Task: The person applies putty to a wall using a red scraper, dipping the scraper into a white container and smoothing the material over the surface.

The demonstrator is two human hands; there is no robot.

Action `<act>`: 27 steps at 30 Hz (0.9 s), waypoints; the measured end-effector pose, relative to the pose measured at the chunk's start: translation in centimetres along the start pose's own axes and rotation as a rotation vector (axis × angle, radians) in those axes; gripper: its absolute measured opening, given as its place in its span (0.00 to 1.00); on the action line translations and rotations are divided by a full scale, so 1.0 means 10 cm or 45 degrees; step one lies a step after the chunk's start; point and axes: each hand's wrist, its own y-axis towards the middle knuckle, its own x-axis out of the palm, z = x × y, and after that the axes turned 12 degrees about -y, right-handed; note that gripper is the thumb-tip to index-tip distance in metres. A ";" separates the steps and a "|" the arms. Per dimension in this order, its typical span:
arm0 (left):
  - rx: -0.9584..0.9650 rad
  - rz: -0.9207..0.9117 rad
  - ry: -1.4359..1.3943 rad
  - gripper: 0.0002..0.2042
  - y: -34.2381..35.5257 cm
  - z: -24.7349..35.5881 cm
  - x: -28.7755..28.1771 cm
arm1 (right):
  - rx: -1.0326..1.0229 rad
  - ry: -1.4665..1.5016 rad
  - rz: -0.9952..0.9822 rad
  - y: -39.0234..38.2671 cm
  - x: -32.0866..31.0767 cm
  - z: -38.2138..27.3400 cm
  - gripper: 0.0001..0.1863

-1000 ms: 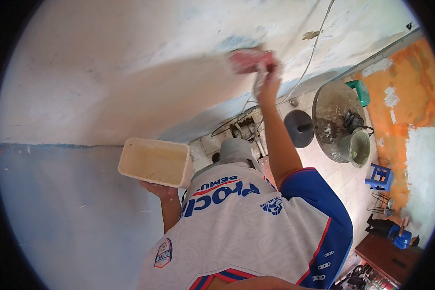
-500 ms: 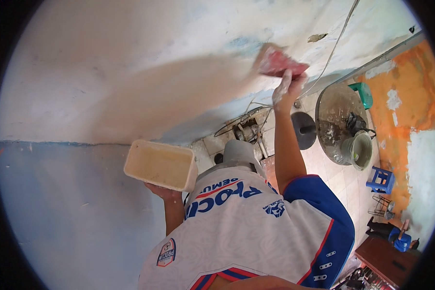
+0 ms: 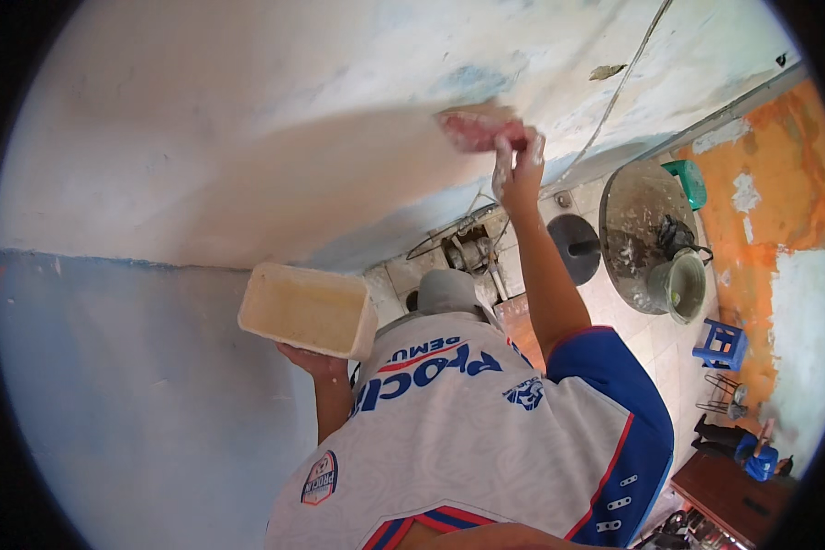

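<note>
Red scraper [image 3: 477, 133] is showing white smears on its face and sitting close to the pale wall [image 3: 247, 73]; whether its edge is touching, I cannot tell. The right hand [image 3: 520, 165] is clamping the scraper at its right end, thumb and fingers pinching it. The blade is looking light, thin and probably stiff, and wet smears could be making it slippery, so that end is offering the surest hold. The left hand [image 3: 304, 359] is gripping a cream tub [image 3: 362, 332] from below; the tub is seeming rigid, best supported under its base.
</note>
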 end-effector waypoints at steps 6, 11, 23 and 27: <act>-0.033 -0.102 -0.089 0.31 0.10 -0.08 0.09 | 0.220 -0.052 0.272 0.36 -0.26 -0.05 0.15; 0.086 -0.009 0.034 0.31 0.24 -0.27 0.23 | -0.294 -0.360 -0.304 0.25 -0.10 -0.23 0.12; 0.183 0.002 -0.097 0.31 0.09 -0.73 0.44 | -0.340 -0.217 -0.191 0.61 -0.27 -0.43 0.11; 0.331 -0.023 -0.094 0.32 -0.17 -0.99 0.60 | 0.025 0.082 0.011 0.83 -0.54 -0.24 0.13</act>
